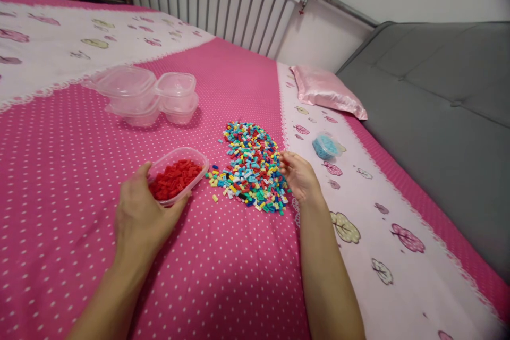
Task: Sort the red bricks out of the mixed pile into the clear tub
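My left hand (145, 215) is closed around the near side of a clear plastic tub (205, 162), thumb on one wall and fingers on the other. Small red toy bricks (177, 176) fill much of this tub. To its right, a loose pile of mixed-colour toy bricks (255, 164) spreads over the pink dotted bedsheet. At the pile's right edge is my right hand (298, 174), its fingers curled together. A bit of red shows at the fingertips, seemingly a red toy brick, partly hidden by the fingers.
Stacked clear lidded tubs (127, 87) stand behind the red bricks' tub. A small tub of blue bricks (325, 146) sits on the sheet's pale printed band at right. Farther back are a pink pillow (329, 90), a grey padded headboard (438, 117) and a white radiator (215, 0).
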{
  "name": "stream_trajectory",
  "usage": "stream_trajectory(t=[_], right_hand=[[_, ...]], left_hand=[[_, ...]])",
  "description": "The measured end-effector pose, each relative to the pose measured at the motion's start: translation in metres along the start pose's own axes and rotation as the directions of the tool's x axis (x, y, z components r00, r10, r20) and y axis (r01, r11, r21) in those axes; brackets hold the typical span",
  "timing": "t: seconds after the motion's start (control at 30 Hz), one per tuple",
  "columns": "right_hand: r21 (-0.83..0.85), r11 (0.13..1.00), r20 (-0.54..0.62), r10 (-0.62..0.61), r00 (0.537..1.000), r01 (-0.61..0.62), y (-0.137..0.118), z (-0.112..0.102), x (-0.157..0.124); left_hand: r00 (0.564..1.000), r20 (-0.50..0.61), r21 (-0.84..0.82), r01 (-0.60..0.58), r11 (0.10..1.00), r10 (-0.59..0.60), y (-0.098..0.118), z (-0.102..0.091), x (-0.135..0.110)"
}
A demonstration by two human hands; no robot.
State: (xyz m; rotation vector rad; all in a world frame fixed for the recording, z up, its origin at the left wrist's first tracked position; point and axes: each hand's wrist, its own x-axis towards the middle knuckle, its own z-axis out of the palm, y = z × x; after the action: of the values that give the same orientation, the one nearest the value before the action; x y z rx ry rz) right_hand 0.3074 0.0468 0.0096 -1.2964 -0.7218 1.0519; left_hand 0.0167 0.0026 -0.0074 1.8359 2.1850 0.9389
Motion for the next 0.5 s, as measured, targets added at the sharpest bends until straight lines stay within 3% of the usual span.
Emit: stream_trajectory(t=[0.07, 0.13, 0.2, 0.3, 0.5], right_hand=[[-0.341, 0.934, 0.019, -0.101, 0.995, 0.102, 0.008, -0.001, 0.001], [-0.661, 0.731, 0.053, -0.181, 0.982, 0.17, 0.014, -0.002, 0.002], [-0.836, 0.512, 0.102, -0.207, 0.973, 0.197, 0.017, -0.001, 0.001], [-0.913, 0.348, 0.163, -0.162, 0.973, 0.211, 0.017, 0.002, 0.0], [-0.945, 0.244, 0.193, -0.115, 0.974, 0.216, 0.017, 0.004, 0.0]], left_hand=[[1.0, 0.007, -0.003, 0.003, 1.0, -0.003, 0.001, -0.001, 0.0], [1.0, 0.011, -0.001, 0.013, 1.0, -0.013, 0.002, -0.002, 0.0], [1.0, 0.012, 0.004, 0.019, 1.0, -0.019, 0.003, -0.003, 0.0], [1.0, 0.006, -0.001, 0.014, 1.0, -0.014, 0.004, -0.003, 0.0], [1.0, 0.006, -0.004, 0.015, 1.0, -0.015, 0.004, -0.003, 0.0]])
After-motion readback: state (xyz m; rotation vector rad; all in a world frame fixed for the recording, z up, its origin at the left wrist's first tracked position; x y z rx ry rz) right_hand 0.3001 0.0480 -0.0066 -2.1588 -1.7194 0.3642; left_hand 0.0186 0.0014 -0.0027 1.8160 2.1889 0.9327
